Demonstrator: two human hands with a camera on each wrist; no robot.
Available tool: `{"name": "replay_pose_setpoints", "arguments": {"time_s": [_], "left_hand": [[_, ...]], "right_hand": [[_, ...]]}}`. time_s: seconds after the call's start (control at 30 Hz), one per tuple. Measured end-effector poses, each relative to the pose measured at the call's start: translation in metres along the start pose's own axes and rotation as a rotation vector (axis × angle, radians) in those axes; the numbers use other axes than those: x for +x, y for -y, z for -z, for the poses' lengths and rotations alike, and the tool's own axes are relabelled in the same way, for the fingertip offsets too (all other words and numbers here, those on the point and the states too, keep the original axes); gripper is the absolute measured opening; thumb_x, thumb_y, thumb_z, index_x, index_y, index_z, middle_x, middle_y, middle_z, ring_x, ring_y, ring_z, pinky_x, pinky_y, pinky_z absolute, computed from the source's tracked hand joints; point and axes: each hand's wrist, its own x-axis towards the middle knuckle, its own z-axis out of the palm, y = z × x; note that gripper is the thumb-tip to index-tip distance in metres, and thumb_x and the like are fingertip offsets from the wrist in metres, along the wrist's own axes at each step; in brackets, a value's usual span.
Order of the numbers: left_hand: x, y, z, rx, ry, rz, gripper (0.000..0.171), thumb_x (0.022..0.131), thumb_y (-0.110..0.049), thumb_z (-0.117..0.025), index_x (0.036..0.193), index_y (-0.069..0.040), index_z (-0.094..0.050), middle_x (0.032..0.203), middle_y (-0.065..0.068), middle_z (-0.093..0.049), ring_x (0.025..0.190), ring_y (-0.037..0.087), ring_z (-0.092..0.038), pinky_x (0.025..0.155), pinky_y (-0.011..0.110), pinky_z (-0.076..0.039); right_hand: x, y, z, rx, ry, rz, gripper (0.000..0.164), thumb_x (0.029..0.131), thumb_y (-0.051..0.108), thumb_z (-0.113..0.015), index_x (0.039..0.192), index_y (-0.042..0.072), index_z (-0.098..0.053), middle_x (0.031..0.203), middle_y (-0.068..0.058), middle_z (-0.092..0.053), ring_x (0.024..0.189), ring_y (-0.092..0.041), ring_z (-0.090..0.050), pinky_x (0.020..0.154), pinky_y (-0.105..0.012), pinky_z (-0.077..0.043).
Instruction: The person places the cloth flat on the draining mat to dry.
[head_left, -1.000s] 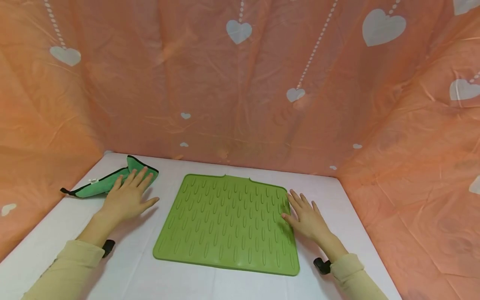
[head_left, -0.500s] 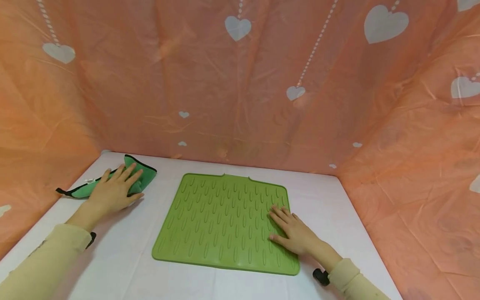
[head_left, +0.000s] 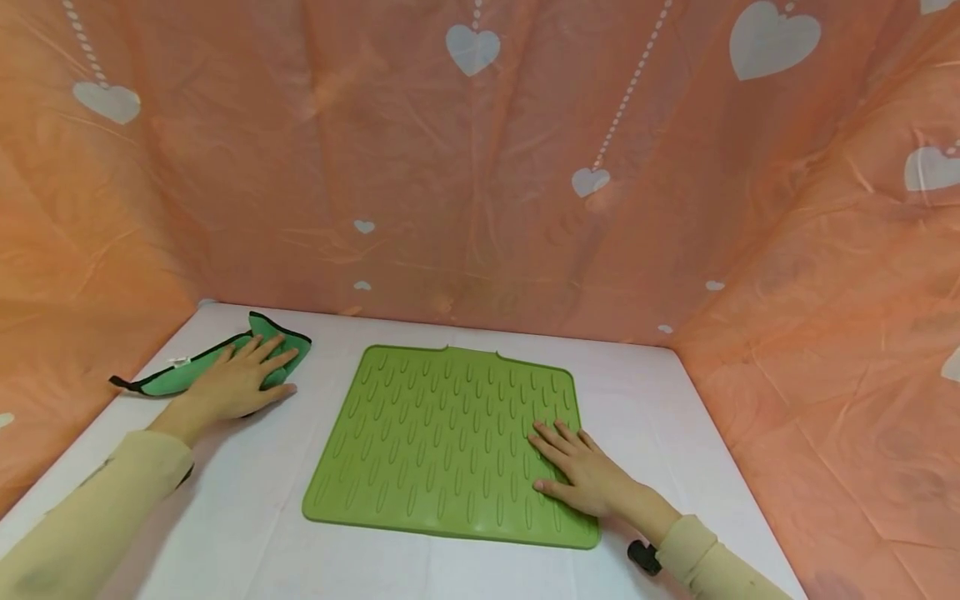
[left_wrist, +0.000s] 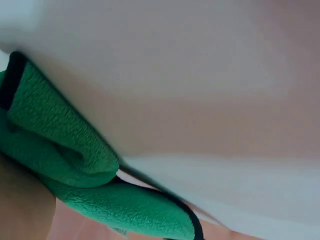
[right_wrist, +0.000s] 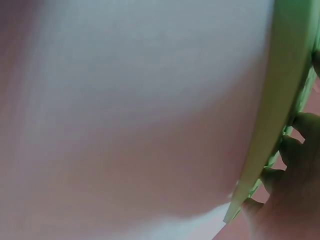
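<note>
A green towel (head_left: 168, 382) with black edging lies folded and crumpled on the far left of the table. My left hand (head_left: 234, 388) rests on it, fingers spread and fairly straight. In the left wrist view the fuzzy towel (left_wrist: 125, 207) shows a folded-over part, with a piece of the hand (left_wrist: 22, 200) beside it. On a green ribbed silicone mat (head_left: 442, 442), lying flat mid-table, my right hand (head_left: 588, 477) rests near the right edge with its fingers spread. The right wrist view has the fingertips touching the mat's top, and its thin side edge (right_wrist: 260, 135) faces the camera.
A white cloth covers the table (head_left: 247, 533). Orange curtains (head_left: 480, 208) with pale hearts stand behind it and on both sides. A dark wrist device (head_left: 643, 557) sits under the right wrist.
My right hand has moved from the mat's upper right edge inward and toward me, onto its surface. The left hand has come down onto the towel. The mat stays in place.
</note>
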Motion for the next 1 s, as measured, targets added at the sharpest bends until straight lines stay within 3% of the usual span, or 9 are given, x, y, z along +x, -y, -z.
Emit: {"name": "replay_pose_setpoints", "arguments": {"time_s": [0.27,0.5,0.67,1.0], "left_hand": [[0.008,-0.001,-0.008,-0.01,-0.005,0.003,0.058,0.11,-0.044,-0.048,0.155,-0.007,-0.049,0.16,0.03,-0.036,0.145,0.06,-0.027,0.111,0.08,-0.021],[0.011,0.003,-0.01,0.052,-0.072,-0.064,0.049,0.107,-0.028,-0.058,0.15,-0.005,-0.055,0.149,0.028,-0.05,0.136,0.055,-0.043,0.105,0.076,-0.036],[0.017,0.003,-0.01,0.057,-0.121,-0.078,0.045,0.101,-0.019,-0.067,0.142,-0.002,-0.062,0.142,0.027,-0.058,0.129,0.056,-0.05,0.101,0.07,-0.044],[0.017,-0.006,-0.006,-0.026,-0.143,-0.022,0.038,0.095,-0.008,-0.073,0.133,-0.004,-0.07,0.132,0.025,-0.063,0.115,0.053,-0.057,0.085,0.067,-0.054]], "right_hand": [[0.0,0.002,0.0,0.005,0.004,-0.005,0.072,0.106,0.052,-0.053,0.161,0.008,-0.038,0.17,-0.012,-0.028,0.155,-0.046,-0.022,0.119,-0.072,-0.018],[0.0,0.0,0.0,-0.006,0.006,-0.003,0.072,0.107,0.053,-0.052,0.162,0.008,-0.038,0.17,-0.012,-0.028,0.155,-0.045,-0.021,0.12,-0.072,-0.019],[0.0,0.0,0.0,-0.01,0.007,-0.003,0.072,0.107,0.052,-0.052,0.162,0.008,-0.038,0.17,-0.011,-0.028,0.155,-0.045,-0.022,0.12,-0.071,-0.019],[0.0,0.0,0.001,-0.009,0.015,0.005,0.072,0.107,0.052,-0.051,0.162,0.008,-0.037,0.17,-0.012,-0.027,0.155,-0.045,-0.021,0.119,-0.072,-0.019]]}}
